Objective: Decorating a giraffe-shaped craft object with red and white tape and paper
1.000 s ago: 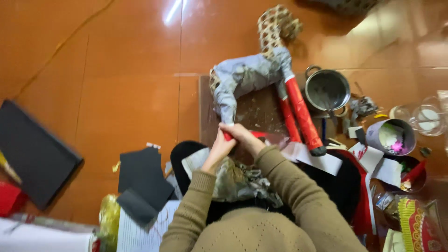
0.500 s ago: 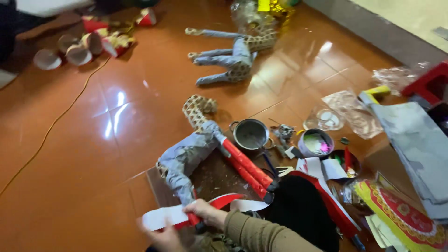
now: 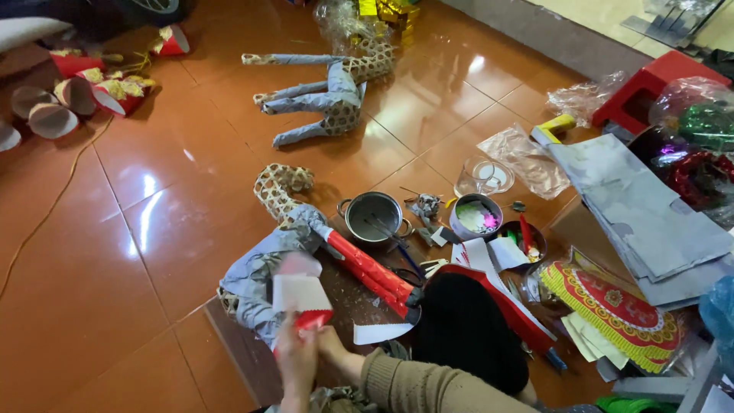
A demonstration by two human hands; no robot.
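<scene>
At the bottom of the view, the two hands meet on a strip of paper, white with a red edge. The left hand is blurred, so I cannot tell how its grip is closed; the right hand seems to pinch the lower red end. The strip stands up from the grip, just in front of the grey-wrapped woven animal figure, whose red legs lie to the right.

Motion-blurred hand and paper strip
</scene>
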